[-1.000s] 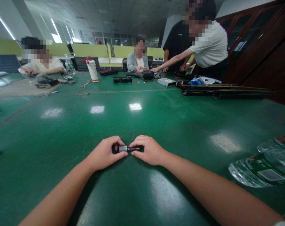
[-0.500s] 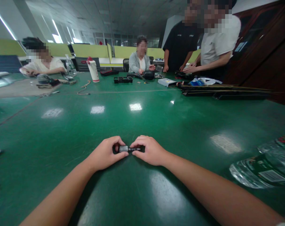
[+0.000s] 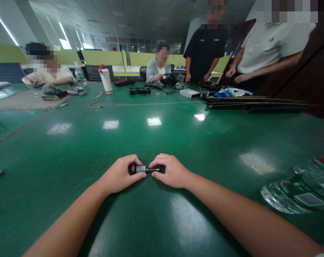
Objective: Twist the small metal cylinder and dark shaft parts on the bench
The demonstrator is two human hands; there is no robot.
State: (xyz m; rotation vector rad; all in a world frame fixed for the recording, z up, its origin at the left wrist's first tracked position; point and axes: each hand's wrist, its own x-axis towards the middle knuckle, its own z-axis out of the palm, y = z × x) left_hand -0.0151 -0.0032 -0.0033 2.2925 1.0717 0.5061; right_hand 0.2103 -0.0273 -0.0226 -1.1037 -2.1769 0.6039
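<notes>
Low over the green table, a small silver cylinder with a thin dark ridged shaft lies sideways between my hands. It looks like a small motor, but its exact kind is unclear. My left hand pinches the silver body with thumb and fingers. The thumb and fingers of my right hand close around the dark shaft, whose tip points into the curve of that hand. Part of the cylinder's left end is hidden by my left fingers.
A clear plastic bottle lies at the right. Farther back are a white tumbler, a cord, a black part, a silver box and long dark strips. Several people are around the far side.
My hands and the small part barely move; the right fingertips shift very slightly right. The standing person in white has straightened and moved right. The seated person in grey has raised their hands.
</notes>
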